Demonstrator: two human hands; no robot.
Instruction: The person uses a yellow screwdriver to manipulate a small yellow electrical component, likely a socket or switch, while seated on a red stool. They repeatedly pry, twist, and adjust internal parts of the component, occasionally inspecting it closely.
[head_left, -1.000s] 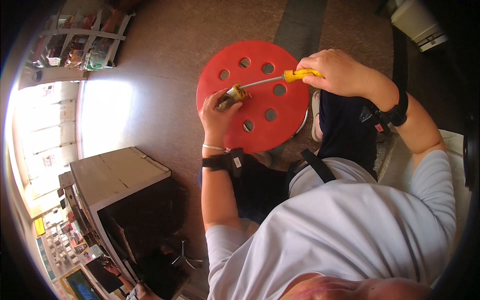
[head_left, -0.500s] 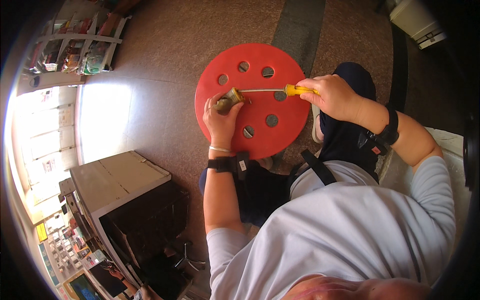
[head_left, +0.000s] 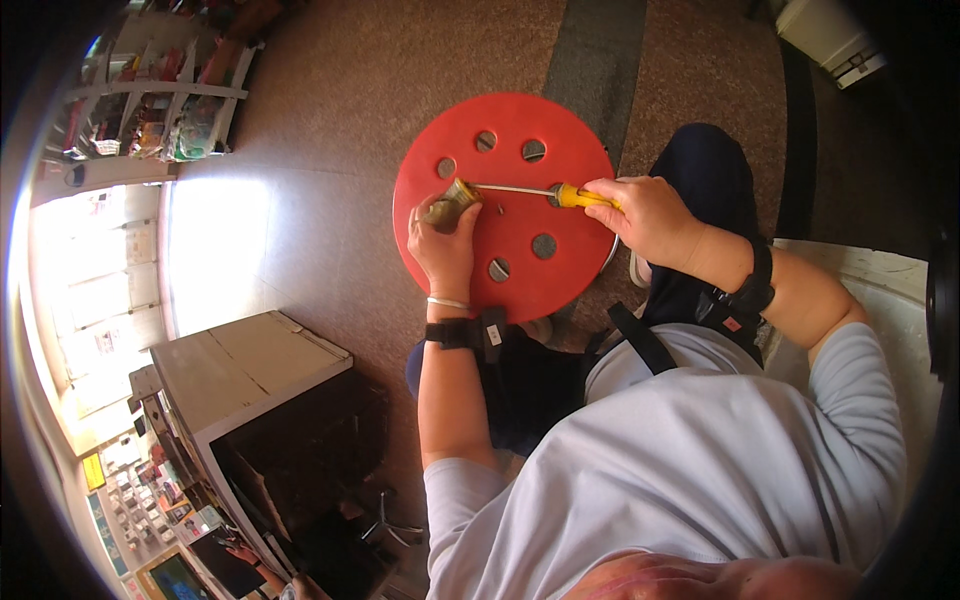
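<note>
My left hand [head_left: 442, 250] is closed around a small brass-coloured metal piece [head_left: 455, 200], its kind not clear, above a round red stool seat [head_left: 475, 285] with several holes. In my right hand [head_left: 650, 218] is the yellow handle of a screwdriver [head_left: 574, 196], whose long shaft points left. The shaft's tip meets the near-right end of the brass-coloured piece, though the exact contact is too small to make out. A tiny dark bit [head_left: 502, 210], perhaps a screw, lies on the seat just right of my left fingers.
A desk or cabinet [head_left: 250, 365] stands at lower left, a wheeled chair base [head_left: 388, 522] beside it. Shelves with goods [head_left: 165, 95] are at upper left, and a white box-like unit [head_left: 830, 40] at upper right. Another person's hand [head_left: 238, 550] shows at lower left.
My right hand and the screwdriver have moved slightly left and down. The brass-coloured piece has tilted a little in my left hand. The whole view has shifted slightly.
</note>
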